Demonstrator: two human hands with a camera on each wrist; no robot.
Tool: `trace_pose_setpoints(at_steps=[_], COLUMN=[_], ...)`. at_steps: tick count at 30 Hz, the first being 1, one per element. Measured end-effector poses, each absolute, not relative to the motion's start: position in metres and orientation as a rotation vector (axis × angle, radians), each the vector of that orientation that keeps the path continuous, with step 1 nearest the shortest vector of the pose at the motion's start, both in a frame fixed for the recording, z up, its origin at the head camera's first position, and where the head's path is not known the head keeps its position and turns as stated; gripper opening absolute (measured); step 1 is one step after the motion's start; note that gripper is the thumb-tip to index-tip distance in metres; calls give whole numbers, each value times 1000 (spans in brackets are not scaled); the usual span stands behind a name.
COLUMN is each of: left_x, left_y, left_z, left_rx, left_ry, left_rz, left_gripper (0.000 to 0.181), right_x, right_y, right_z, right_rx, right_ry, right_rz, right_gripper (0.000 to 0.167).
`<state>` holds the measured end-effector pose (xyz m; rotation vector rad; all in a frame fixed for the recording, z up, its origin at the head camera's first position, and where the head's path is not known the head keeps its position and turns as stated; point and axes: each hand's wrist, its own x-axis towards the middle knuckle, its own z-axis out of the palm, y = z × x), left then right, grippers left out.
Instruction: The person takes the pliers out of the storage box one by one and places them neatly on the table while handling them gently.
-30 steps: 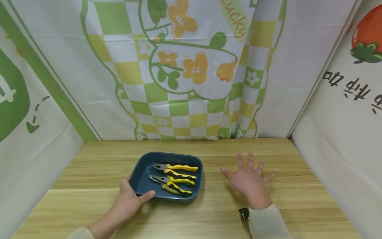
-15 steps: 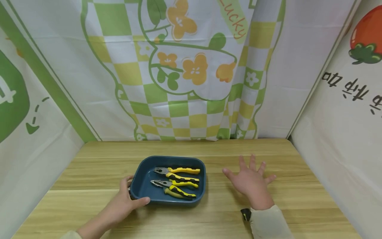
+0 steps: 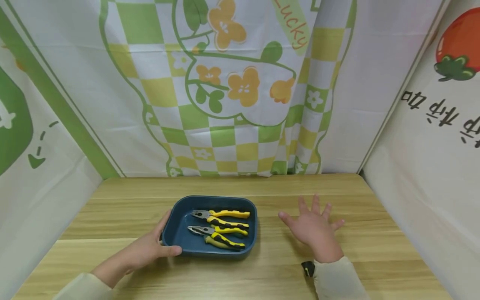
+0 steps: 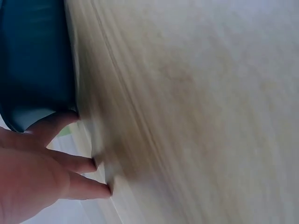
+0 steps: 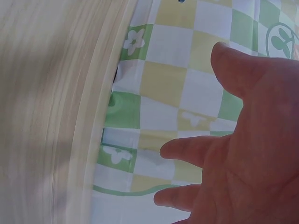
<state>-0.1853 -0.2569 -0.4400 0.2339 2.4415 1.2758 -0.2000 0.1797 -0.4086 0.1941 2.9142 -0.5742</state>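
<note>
Two pairs of pliers with yellow-and-black handles lie in a dark blue tray (image 3: 180, 233) on the table. The rear pliers (image 3: 228, 213) have blunt jaws. Narrower jaws mark the front pliers (image 3: 225, 237). My left hand (image 3: 144, 250) is at the tray's left front corner, thumb along the front and fingers along the left side. In the left wrist view, the fingers (image 4: 79, 163) are fairly straight, with tips at the tabletop and one against the tray (image 4: 37, 56). To the right of the tray, my right hand (image 3: 313, 231) is spread, holding nothing.
The wooden table (image 3: 232, 279) ends at the back against a green-and-yellow checked cloth (image 3: 225, 141). White printed cloth walls (image 3: 423, 175) rise on both sides. A black strap (image 3: 308, 268) shows at the right wrist.
The tray, pliers inside, has come slightly nearer and down onto the tabletop. My left hand has loosened from its corner and shifted left. The right hand stays spread in place.
</note>
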Motion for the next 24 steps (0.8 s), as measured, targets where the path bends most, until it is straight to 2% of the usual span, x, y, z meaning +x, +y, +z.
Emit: trace_pose_setpoints(at_steps=[12,24], left_x=[-181,-165], left_y=[-242,-204], left_z=[-435,-435], left_rx=[167,93], left_ry=[2425,2453], left_rz=[1292,1300], left_gripper=[124,131], right_x=[-199,-202], right_y=[177,183], right_z=[-409,-409], right_rx=[198,209], right_ry=[2901,2896], right_rz=[-581,-578], right_gripper=[118,117])
